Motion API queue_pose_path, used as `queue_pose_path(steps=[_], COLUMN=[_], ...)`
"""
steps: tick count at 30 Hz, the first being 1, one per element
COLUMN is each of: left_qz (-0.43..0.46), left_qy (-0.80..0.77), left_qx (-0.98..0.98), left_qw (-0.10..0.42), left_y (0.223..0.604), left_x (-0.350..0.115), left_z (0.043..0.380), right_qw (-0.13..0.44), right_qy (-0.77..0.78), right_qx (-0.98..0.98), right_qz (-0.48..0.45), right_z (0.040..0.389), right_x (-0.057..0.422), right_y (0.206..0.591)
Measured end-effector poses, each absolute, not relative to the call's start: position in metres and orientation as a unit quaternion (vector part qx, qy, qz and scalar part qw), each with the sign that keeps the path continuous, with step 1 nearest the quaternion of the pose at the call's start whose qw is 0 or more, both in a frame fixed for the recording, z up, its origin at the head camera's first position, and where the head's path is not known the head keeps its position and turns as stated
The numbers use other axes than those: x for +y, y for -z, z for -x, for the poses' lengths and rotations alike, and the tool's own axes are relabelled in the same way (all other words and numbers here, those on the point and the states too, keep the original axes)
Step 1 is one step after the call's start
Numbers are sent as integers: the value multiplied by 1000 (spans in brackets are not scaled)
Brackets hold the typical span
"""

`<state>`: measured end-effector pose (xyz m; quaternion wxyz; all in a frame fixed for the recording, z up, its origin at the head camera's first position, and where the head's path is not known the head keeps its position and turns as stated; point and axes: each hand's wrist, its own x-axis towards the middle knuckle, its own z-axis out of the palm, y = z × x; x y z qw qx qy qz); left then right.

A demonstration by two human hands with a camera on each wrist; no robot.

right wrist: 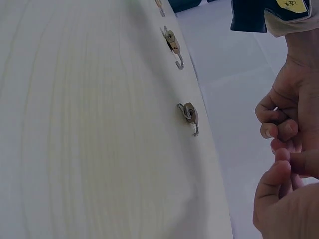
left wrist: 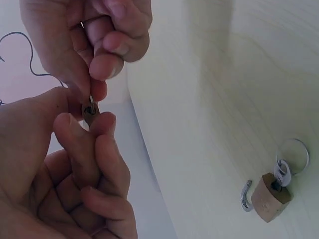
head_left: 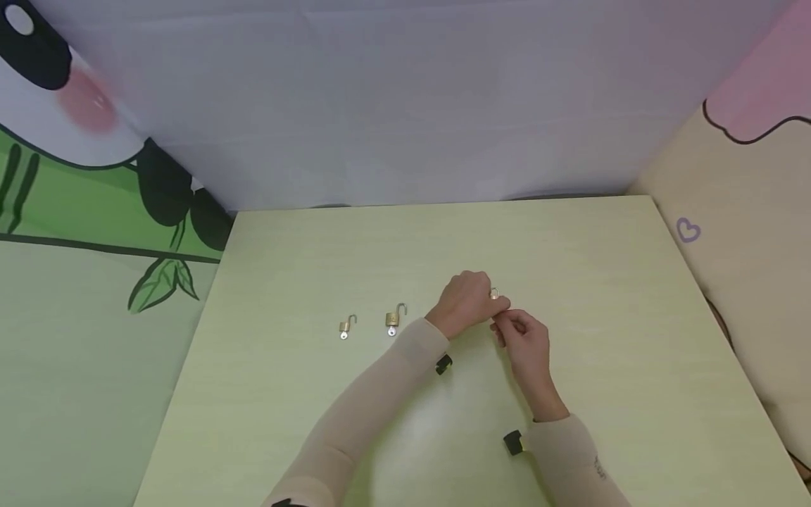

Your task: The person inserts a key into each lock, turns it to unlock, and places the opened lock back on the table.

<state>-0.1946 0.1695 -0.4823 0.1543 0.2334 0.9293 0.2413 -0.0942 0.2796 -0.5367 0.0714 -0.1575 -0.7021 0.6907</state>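
Observation:
Both hands meet above the table, right of centre in the head view. My left hand holds a small brass padlock between thumb and fingers, its keyhole end showing in the left wrist view. Fingertips of my right hand pinch a small silver key at that end, mostly hidden by the fingers. Behind the left hand lies another padlock, its shackle open; the left wrist view shows a key and ring on this padlock. Farther left lie a padlock and a smaller padlock, both with shackles open and keys in.
The pale wooden table reaches back to a grey-white cloth wall. A printed panel stands on the left, a beige and pink one on the right. Dark wrist cameras sit at the sleeves.

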Motion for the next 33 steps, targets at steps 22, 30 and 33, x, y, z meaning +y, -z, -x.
queue_pose_path(steps=[22,30,33], left_qz=[-239,-250,-257], left_qy=[-159,-159,-143], left_qx=[941,936,938], left_qw=[181,189,185], left_y=[518,538,543], left_x=[182,186,187], left_z=[196,195,195], right_qw=[231,212,197], right_qy=[-298,-303,-306], right_qx=[-926,-929,-931], right_qz=[-26,-15,-6], right_z=[74,70,69], right_x=[320,321,320], right_y=[527,530,531])
